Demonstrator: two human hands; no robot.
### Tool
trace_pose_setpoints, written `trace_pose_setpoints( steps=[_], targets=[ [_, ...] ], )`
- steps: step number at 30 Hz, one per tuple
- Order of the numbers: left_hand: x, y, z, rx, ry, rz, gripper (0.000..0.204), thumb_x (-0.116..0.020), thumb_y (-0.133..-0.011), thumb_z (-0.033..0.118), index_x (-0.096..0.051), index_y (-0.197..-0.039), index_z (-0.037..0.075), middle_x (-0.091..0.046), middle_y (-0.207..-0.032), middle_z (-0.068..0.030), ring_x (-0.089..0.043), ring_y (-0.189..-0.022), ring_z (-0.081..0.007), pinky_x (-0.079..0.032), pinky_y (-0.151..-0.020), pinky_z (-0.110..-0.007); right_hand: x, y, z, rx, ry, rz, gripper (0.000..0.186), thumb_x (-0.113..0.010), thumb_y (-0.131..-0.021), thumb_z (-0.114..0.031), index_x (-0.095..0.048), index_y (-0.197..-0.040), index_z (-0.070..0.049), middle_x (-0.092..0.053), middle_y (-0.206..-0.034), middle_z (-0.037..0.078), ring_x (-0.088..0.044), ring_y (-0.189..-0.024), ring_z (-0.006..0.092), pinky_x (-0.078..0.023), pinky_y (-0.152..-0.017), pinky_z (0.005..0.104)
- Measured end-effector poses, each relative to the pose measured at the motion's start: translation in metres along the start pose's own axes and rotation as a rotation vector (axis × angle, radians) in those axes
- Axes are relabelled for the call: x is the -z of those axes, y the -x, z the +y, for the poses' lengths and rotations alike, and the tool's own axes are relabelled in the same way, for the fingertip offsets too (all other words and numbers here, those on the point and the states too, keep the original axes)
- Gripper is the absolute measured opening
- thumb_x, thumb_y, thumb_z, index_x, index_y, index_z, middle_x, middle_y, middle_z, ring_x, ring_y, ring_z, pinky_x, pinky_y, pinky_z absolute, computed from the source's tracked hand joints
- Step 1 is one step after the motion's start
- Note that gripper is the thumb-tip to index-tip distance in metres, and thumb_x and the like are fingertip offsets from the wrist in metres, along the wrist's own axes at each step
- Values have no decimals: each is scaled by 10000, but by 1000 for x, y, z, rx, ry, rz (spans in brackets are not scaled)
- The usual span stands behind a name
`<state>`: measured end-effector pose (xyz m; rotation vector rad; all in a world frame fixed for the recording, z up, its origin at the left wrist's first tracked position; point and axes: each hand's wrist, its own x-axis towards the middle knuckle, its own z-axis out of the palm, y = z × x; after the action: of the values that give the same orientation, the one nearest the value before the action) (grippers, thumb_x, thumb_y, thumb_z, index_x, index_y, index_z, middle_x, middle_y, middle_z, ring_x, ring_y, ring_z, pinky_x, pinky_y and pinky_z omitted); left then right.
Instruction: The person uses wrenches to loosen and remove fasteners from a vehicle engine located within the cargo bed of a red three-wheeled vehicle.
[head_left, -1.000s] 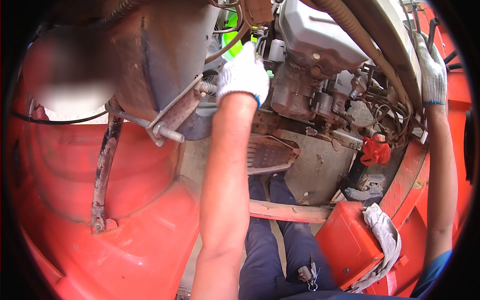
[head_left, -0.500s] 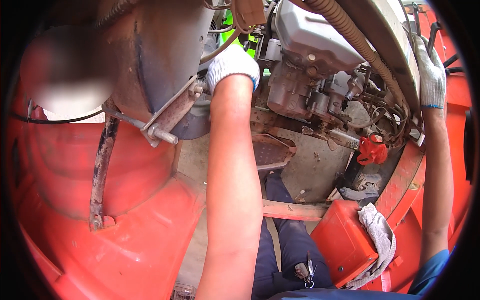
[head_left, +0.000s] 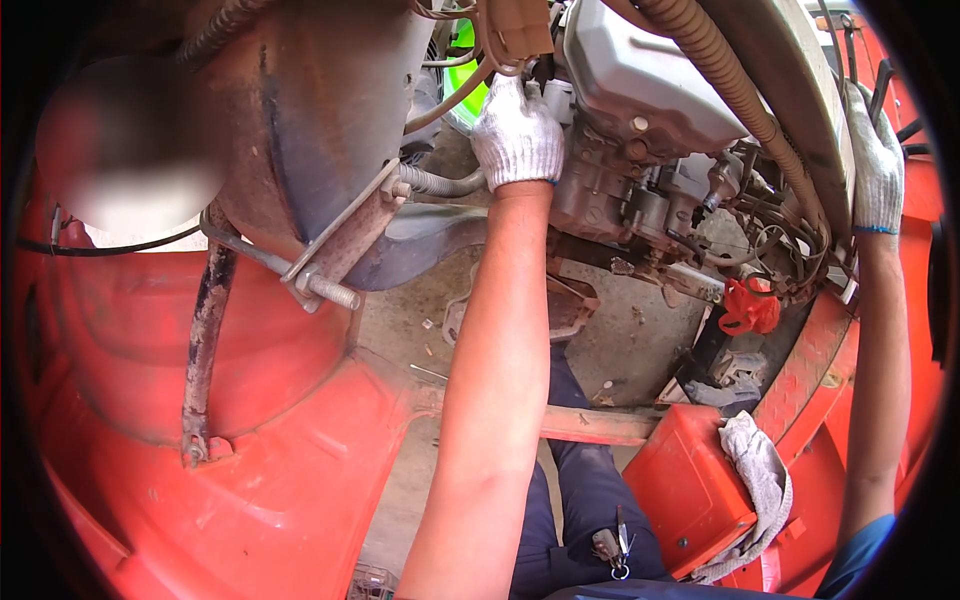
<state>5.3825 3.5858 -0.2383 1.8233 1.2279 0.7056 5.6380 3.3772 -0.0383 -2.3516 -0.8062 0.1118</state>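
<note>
My left hand [head_left: 518, 135], in a white knitted glove, reaches up beside the grey engine [head_left: 640, 80]. Its fingers are curled among the brown hose [head_left: 455, 108] and a small grey cylinder-shaped part [head_left: 558, 100]; whatever they hold is hidden. At the far right, my right hand [head_left: 878, 170], gloved too, lies along the edge of a curved metal frame [head_left: 790, 70] with its fingers stretched upward. A black lever [head_left: 882, 85] stands close to those fingers.
A rusty bracket with a long bolt [head_left: 330, 290] juts out at left, above red bodywork [head_left: 230, 490]. A ribbed hose [head_left: 730, 90] crosses over the engine. Below are a red cloth [head_left: 748, 305], a red box [head_left: 685, 480] with a grey rag [head_left: 755, 460], and a crossbar [head_left: 600, 425].
My left hand has moved right, from beside the bracket to close against the engine, uncovering the grey curved arm and thick hose behind it. My right hand stays on the frame.
</note>
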Motion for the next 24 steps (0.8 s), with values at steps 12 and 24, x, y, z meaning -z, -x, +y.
trace_pose_setpoints(
  steps=[12, 24],
  targets=[
    [-14, -8, -22, -110, 51, 28, 377, -605, -961, 161, -648, -1313, 33, -690, -1246, -198, -655, -1170, -348, -503, -1008, -401, 2, -1, 2, 19, 44, -9, 457, -567, -1049, -344, -642, -1323, 14, -679, -1251, 92, -603, -1158, 164, -433, -1029, 287],
    [0, -18, -21, -178, -124, -145, 243, -576, -941, 166, -629, -1121, 11, -684, -1117, -244, -655, -1045, -428, -536, -900, -496, -7, -1, -3, 29, 9, -19, 472, -594, -1029, -350, -646, -1311, 25, -697, -1193, 90, -616, -1094, 151, -450, -991, 277]
  ],
)
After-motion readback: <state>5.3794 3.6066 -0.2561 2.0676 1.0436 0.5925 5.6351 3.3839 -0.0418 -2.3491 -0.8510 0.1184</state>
